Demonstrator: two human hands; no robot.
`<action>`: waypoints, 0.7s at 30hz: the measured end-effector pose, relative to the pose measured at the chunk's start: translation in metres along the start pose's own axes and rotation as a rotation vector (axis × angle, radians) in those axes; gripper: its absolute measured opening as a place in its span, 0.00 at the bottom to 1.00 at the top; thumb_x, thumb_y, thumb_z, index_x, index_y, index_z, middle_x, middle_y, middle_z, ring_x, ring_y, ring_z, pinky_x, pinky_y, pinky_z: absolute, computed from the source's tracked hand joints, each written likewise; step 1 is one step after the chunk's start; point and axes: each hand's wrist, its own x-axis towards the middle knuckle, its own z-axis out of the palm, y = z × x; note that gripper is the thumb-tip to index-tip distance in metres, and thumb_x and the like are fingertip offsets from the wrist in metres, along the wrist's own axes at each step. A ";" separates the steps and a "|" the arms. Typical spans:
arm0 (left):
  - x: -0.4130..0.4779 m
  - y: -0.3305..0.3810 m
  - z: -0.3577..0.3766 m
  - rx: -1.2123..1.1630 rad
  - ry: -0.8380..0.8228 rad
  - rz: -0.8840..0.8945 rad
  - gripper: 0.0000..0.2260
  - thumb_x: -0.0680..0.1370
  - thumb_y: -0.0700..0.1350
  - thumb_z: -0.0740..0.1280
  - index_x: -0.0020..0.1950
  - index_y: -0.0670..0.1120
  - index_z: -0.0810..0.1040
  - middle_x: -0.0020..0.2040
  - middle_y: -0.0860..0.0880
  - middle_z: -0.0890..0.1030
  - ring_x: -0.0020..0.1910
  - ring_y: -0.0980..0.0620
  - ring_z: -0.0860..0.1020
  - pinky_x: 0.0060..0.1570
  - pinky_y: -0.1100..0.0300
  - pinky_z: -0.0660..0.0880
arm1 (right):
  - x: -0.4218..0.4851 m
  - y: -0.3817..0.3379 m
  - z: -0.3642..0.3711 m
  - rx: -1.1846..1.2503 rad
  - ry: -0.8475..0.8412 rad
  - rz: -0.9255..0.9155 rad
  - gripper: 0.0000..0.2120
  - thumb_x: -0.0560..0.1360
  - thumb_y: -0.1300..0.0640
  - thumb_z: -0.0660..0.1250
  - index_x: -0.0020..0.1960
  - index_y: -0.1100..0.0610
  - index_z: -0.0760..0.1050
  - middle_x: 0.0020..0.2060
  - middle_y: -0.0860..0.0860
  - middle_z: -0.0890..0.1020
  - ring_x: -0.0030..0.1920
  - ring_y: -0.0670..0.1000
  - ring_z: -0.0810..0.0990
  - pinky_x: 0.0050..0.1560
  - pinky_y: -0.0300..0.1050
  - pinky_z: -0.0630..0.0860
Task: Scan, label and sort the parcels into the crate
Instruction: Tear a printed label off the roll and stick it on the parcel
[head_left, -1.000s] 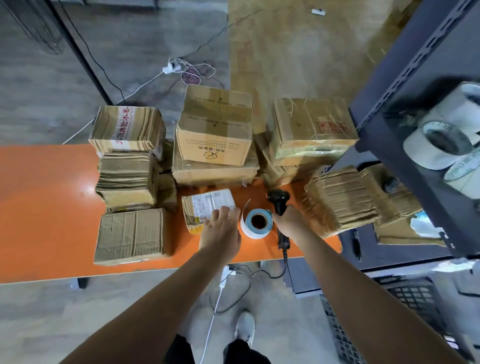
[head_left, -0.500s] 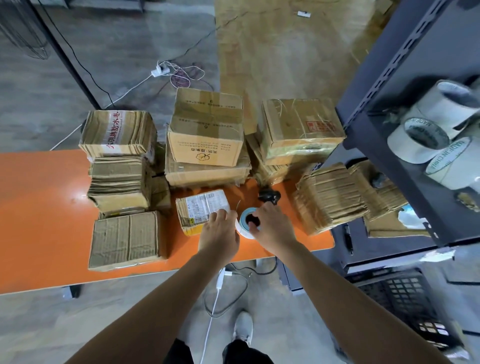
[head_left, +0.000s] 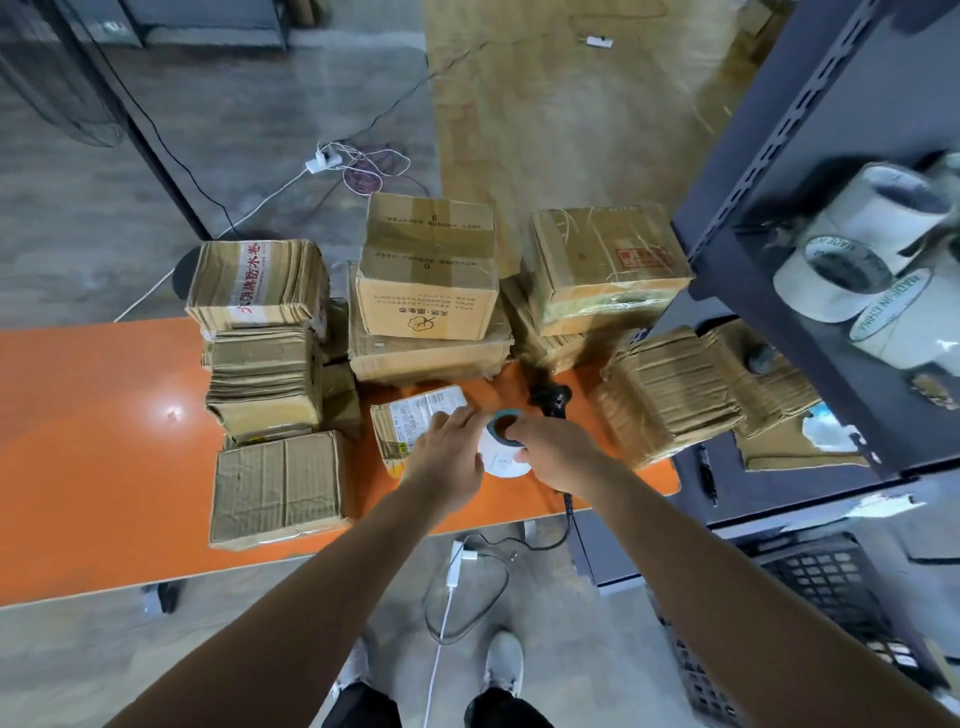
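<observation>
Small brown cardboard parcel with a white shipping label (head_left: 413, 415) is lying on the orange worktop (head_left: 104, 415); left grip (head_left: 448, 457) is resting flat-fingered on it, seemingly steadying it; right grip (head_left: 553, 449) is clasping the white label roll with a blue core (head_left: 500, 460), probably freeing a label.
</observation>
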 end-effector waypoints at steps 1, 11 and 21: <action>0.005 0.000 -0.006 0.022 -0.029 0.034 0.23 0.79 0.42 0.62 0.74 0.46 0.64 0.71 0.49 0.67 0.66 0.44 0.65 0.60 0.48 0.72 | -0.001 0.001 -0.009 -0.007 -0.006 -0.048 0.14 0.80 0.62 0.63 0.64 0.53 0.74 0.56 0.50 0.79 0.55 0.54 0.80 0.47 0.50 0.77; 0.031 -0.001 -0.064 0.169 -0.183 0.196 0.19 0.75 0.52 0.69 0.64 0.47 0.78 0.61 0.46 0.71 0.62 0.45 0.69 0.63 0.52 0.68 | -0.017 -0.018 -0.088 -0.161 0.071 -0.205 0.16 0.79 0.63 0.64 0.67 0.56 0.75 0.66 0.52 0.69 0.46 0.49 0.73 0.45 0.47 0.74; 0.021 -0.003 -0.091 -0.918 0.020 -0.384 0.07 0.74 0.47 0.73 0.41 0.46 0.79 0.35 0.50 0.75 0.31 0.54 0.70 0.28 0.66 0.66 | -0.018 -0.036 -0.078 0.598 0.400 0.190 0.20 0.82 0.45 0.59 0.70 0.52 0.68 0.56 0.51 0.77 0.50 0.49 0.78 0.46 0.42 0.73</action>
